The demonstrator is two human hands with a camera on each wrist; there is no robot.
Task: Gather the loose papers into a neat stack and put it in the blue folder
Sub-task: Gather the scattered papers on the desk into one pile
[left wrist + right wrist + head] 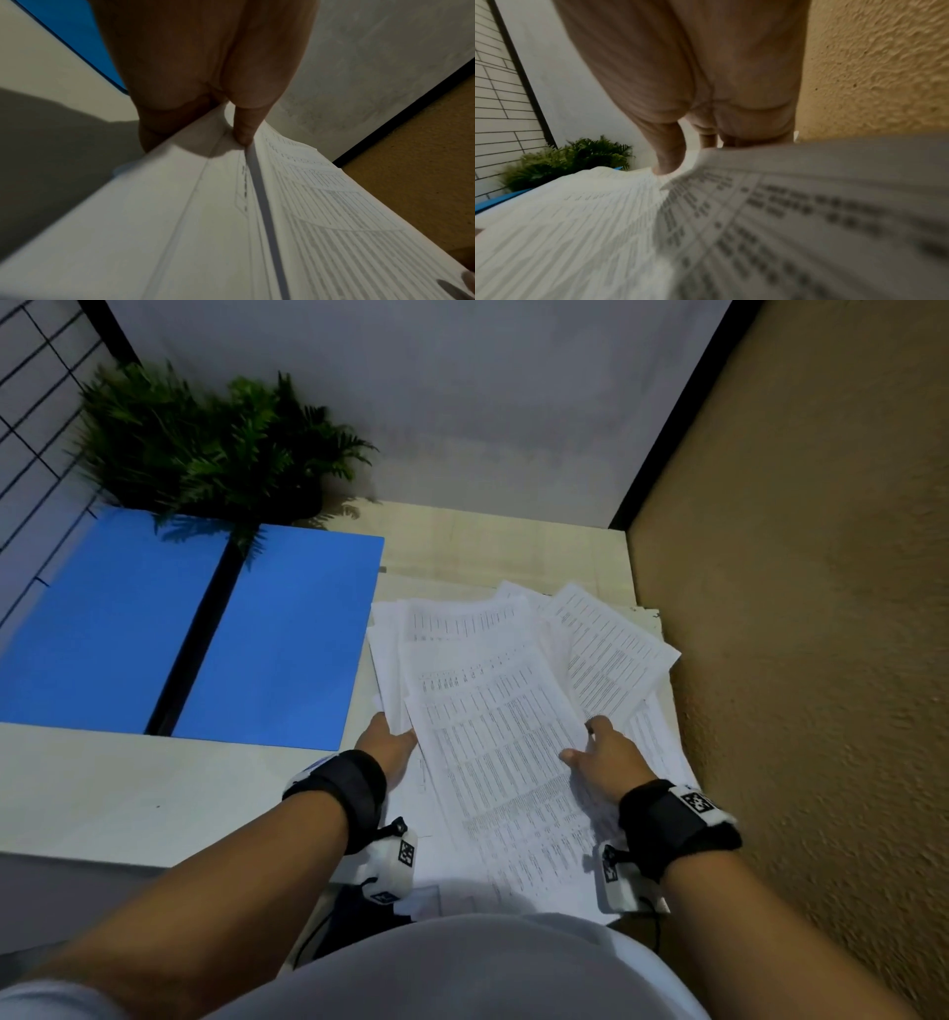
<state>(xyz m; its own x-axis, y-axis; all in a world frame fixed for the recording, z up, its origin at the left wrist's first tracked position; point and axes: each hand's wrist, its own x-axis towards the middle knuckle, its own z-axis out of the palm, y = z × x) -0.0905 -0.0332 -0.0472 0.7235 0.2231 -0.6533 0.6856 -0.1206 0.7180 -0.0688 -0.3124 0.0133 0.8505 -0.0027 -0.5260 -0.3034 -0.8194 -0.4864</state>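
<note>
- Gathering: left hand (388, 746) and right hand (611, 761) pinch the fanned white printed papers (506, 711), thumbs on top.
- Open blue card folder (190, 629) lies at nine o'clock on the pale surface (128, 793).
- Next, I'd judge: square edges.

The papers (493, 711) carry printed tables, too blurred to read.

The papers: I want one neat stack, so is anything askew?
Yes. The papers are fanned at differing angles; one sheet juts toward the wall at the far right. The left hand and right hand grip the pile's sides.
</note>
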